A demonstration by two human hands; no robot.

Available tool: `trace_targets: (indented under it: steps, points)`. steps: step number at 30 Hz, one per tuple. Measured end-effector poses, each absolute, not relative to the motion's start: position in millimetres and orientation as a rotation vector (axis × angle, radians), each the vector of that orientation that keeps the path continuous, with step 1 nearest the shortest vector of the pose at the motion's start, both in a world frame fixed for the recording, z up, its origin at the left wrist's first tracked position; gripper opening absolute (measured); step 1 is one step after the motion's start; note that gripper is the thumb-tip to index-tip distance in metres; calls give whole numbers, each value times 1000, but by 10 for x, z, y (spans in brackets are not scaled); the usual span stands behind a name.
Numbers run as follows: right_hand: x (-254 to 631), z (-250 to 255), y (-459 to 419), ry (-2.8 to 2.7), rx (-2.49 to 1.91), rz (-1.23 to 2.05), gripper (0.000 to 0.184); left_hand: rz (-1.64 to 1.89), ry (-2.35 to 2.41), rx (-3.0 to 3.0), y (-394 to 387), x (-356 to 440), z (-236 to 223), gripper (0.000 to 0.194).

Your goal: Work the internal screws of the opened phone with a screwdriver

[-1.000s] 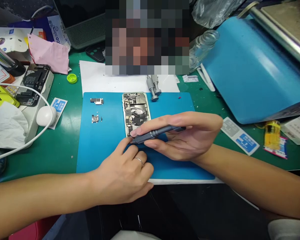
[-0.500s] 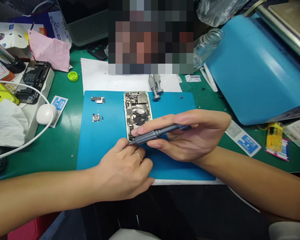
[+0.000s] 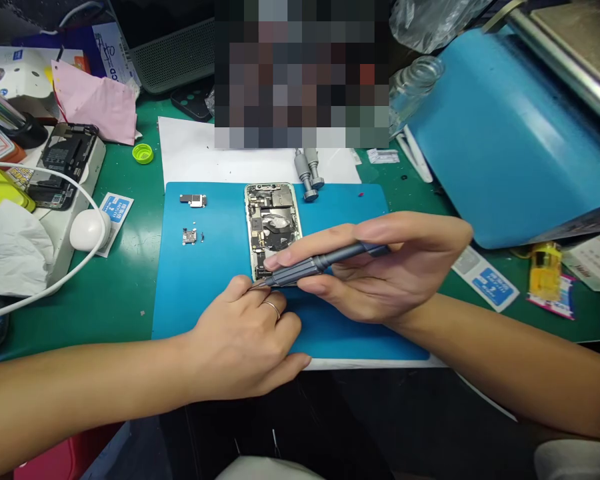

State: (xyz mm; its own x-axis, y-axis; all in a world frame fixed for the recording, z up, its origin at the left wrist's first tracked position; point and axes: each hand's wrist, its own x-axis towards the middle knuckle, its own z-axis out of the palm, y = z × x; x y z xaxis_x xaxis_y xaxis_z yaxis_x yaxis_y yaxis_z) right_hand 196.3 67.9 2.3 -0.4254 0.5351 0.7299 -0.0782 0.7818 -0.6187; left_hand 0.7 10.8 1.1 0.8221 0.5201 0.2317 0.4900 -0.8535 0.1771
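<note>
An opened phone [image 3: 275, 217] with its inner parts bare lies on a blue mat [image 3: 200, 293]. My right hand [image 3: 390, 267] is closed round a dark grey screwdriver [image 3: 305, 268], its fingers along the handle. The tool slants down to the left, its thin tip at the knuckles of my left hand [image 3: 250, 333]. That hand, with a ring on one finger, is curled just below the phone's lower end. Whatever its fingertips hold is hidden. Small metal plates, one upper [image 3: 193, 200] and one lower [image 3: 189, 236], lie left of the phone.
Two grey screwdrivers [image 3: 307, 177] lie at the mat's top edge, by a white sheet [image 3: 190, 150]. To the left are a green cap [image 3: 143, 154], a white cable [image 3: 35, 297] and another opened phone [image 3: 65, 163]. A large blue-covered object [image 3: 480, 147] stands right.
The screwdriver and my right hand have shifted a little right, drawing the tip back from the phone's bottom edge. My left hand has moved slightly down and left.
</note>
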Motion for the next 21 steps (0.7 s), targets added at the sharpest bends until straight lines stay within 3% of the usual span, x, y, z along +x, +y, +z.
trace_targets:
  steps: [21]
  points:
    - [1948, 29, 677, -1844, -364, 715, 78, 393, 827, 2868, 126, 14, 20, 34]
